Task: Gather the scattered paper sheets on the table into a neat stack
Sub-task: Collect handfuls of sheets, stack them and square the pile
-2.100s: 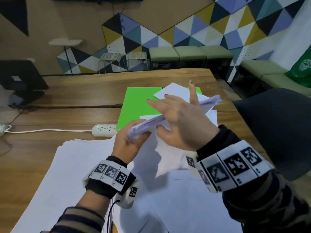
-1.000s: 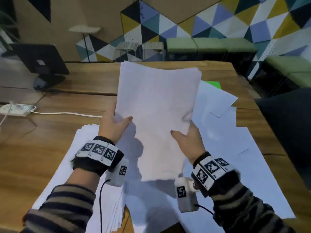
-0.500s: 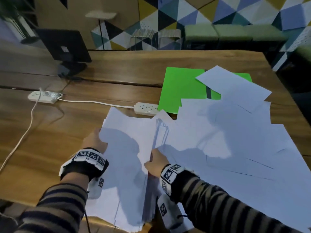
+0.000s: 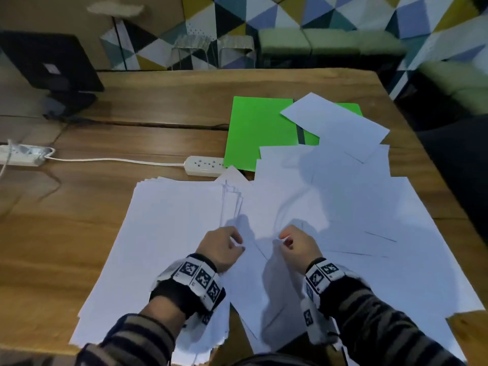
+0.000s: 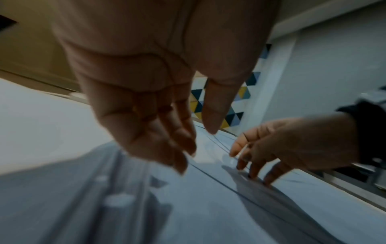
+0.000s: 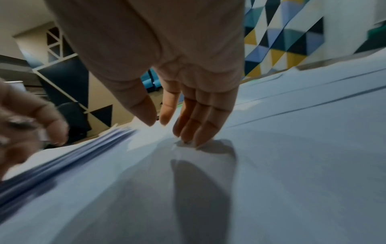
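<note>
- Head view: a wooden table holds a stack of white sheets at near left and loose sheets spread to its right, some overlapping a green folder. The left hand hovers over the stack's right edge, fingers loosely bent, holding nothing. The right hand is on the loose sheets just beside it. A power strip lies beyond the stack; a dark monitor stands far left.
- Left wrist view: the left hand hangs relaxed above paper. The right hand pinches a sheet edge between thumb and forefinger.
- Right wrist view: the right hand has its fingertips touching a sheet, thumb nearly meeting forefinger.
</note>
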Available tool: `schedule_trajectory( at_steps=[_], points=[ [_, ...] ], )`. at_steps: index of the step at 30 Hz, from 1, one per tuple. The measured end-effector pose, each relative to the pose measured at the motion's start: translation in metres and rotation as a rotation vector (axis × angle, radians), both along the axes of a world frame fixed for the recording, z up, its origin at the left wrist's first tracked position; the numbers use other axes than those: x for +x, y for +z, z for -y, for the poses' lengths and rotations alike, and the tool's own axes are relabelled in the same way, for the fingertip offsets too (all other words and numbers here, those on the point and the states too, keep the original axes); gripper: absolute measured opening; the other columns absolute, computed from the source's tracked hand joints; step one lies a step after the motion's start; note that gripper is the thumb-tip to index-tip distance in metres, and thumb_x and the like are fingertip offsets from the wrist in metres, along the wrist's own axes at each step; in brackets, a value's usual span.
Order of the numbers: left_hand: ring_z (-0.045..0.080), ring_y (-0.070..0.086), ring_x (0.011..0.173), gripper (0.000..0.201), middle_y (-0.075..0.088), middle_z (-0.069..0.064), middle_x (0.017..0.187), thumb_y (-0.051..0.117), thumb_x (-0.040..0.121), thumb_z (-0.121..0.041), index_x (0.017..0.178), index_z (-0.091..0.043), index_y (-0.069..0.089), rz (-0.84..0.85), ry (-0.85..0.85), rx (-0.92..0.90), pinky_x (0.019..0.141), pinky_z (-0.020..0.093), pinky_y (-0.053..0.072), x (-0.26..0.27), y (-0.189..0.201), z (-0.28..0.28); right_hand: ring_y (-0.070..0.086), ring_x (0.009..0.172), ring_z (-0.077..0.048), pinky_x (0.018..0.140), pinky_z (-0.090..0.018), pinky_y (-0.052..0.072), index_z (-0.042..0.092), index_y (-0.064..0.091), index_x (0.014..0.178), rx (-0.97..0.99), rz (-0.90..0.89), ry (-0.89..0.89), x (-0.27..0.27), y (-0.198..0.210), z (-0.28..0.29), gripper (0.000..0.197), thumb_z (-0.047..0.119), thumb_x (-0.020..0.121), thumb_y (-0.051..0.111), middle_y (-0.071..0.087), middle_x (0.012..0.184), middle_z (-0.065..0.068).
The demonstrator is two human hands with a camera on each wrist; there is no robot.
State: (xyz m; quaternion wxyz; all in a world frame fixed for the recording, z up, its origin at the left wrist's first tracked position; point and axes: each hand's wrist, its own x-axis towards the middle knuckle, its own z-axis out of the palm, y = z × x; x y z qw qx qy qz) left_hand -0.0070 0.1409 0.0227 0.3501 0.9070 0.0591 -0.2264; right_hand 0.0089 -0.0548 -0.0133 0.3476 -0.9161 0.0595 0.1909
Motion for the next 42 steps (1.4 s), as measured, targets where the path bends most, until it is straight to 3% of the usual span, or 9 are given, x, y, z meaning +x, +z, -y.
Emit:
schedule_trajectory(
  at_steps=[4, 7, 9, 12, 17, 25, 32, 38, 42],
  points=[
    [0.019, 0.06, 0.086, 0.021, 0.06, 0.0, 0.091, 0.06, 0.086, -0.03, 0.103, -0.021, 0.053, -0.109, 0.029, -0.006, 0.073, 0.025, 0.047, -0.008, -0.014, 0.028, 0.052, 0.084, -0.021, 0.077, -0.02, 0.036, 0.017, 0.058, 0.098, -0.028, 0.051, -0.129, 0.004, -0.005, 0.048, 0.012, 0.02, 0.086, 0.057, 0.058, 0.1, -0.011],
    [0.019, 0.053, 0.105, 0.056, 0.052, 0.007, 0.124, 0.066, 0.076, -0.039, 0.125, -0.018, 0.048, -0.153, 0.166, -0.093, 0.083, 0.026, 0.041, -0.015, -0.019, 0.045, 0.056, 0.097, -0.025, 0.09, -0.026, 0.042, 0.015, 0.06, 0.105, -0.002, 0.094, -0.186, 0.005, -0.01, 0.08, 0.022, 0.022, 0.084, 0.063, 0.051, 0.107, -0.01],
    [0.025, 0.046, 0.122, 0.081, 0.045, 0.008, 0.136, 0.063, 0.058, -0.048, 0.132, -0.021, 0.043, -0.147, 0.347, -0.156, 0.097, 0.034, 0.042, -0.023, -0.019, 0.059, 0.055, 0.109, -0.027, 0.097, -0.034, 0.044, 0.017, 0.06, 0.105, 0.02, 0.139, -0.202, 0.005, -0.012, 0.097, 0.021, 0.022, 0.084, 0.063, 0.044, 0.106, -0.005],
    [0.032, 0.037, 0.132, 0.091, 0.036, 0.01, 0.146, 0.058, 0.051, -0.052, 0.136, -0.028, 0.038, -0.137, 0.549, -0.098, 0.109, 0.045, 0.033, -0.032, -0.02, 0.084, 0.048, 0.114, -0.025, 0.095, -0.029, 0.038, 0.017, 0.058, 0.109, -0.039, 0.134, -0.122, 0.002, -0.015, 0.118, 0.022, 0.021, 0.088, 0.058, 0.045, 0.117, -0.009],
    [0.036, 0.033, 0.131, 0.066, 0.031, 0.017, 0.144, 0.069, 0.079, -0.031, 0.136, -0.02, 0.039, -0.068, 0.904, 0.004, 0.107, 0.043, 0.03, -0.039, -0.026, 0.111, 0.049, 0.109, -0.027, 0.096, -0.03, 0.039, 0.016, 0.057, 0.109, -0.006, 0.104, -0.017, 0.002, -0.018, 0.144, 0.023, 0.012, 0.087, 0.054, 0.038, 0.106, -0.002],
    [0.037, 0.04, 0.126, 0.063, 0.027, 0.018, 0.146, 0.066, 0.082, -0.022, 0.137, -0.013, 0.035, -0.036, 1.257, -0.012, 0.108, 0.045, 0.031, -0.044, -0.029, 0.143, 0.055, 0.101, -0.035, 0.093, -0.033, 0.044, 0.013, 0.06, 0.108, -0.007, 0.136, 0.153, 0.001, -0.024, 0.159, 0.027, 0.007, 0.082, 0.054, 0.044, 0.113, -0.01],
    [0.037, 0.036, 0.128, 0.069, 0.032, 0.022, 0.142, 0.069, 0.079, -0.024, 0.136, -0.011, 0.034, 0.015, 1.397, 0.004, 0.11, 0.049, 0.026, -0.042, -0.038, 0.137, 0.056, 0.1, -0.033, 0.093, -0.033, 0.044, 0.015, 0.062, 0.105, -0.003, 0.125, 0.14, 0.002, -0.027, 0.16, 0.027, 0.006, 0.08, 0.054, 0.033, 0.104, 0.001],
    [0.036, 0.04, 0.124, 0.067, 0.039, 0.02, 0.137, 0.072, 0.073, -0.027, 0.128, -0.013, 0.036, -0.105, 1.344, -0.031, 0.107, 0.053, 0.03, -0.036, -0.038, 0.136, 0.056, 0.101, -0.031, 0.086, -0.033, 0.047, 0.019, 0.063, 0.1, -0.033, 0.13, 0.07, 0.0, -0.032, 0.154, 0.024, 0.008, 0.081, 0.054, 0.042, 0.114, -0.004],
    [0.035, 0.049, 0.117, 0.067, 0.045, 0.02, 0.132, 0.069, 0.077, -0.027, 0.132, -0.012, 0.033, -0.136, 1.284, -0.148, 0.101, 0.041, 0.04, -0.029, -0.032, 0.135, 0.053, 0.105, -0.03, 0.085, -0.032, 0.045, 0.019, 0.064, 0.101, -0.059, 0.12, 0.056, -0.003, -0.032, 0.151, 0.025, 0.008, 0.082, 0.053, 0.041, 0.122, -0.006]
  ],
)
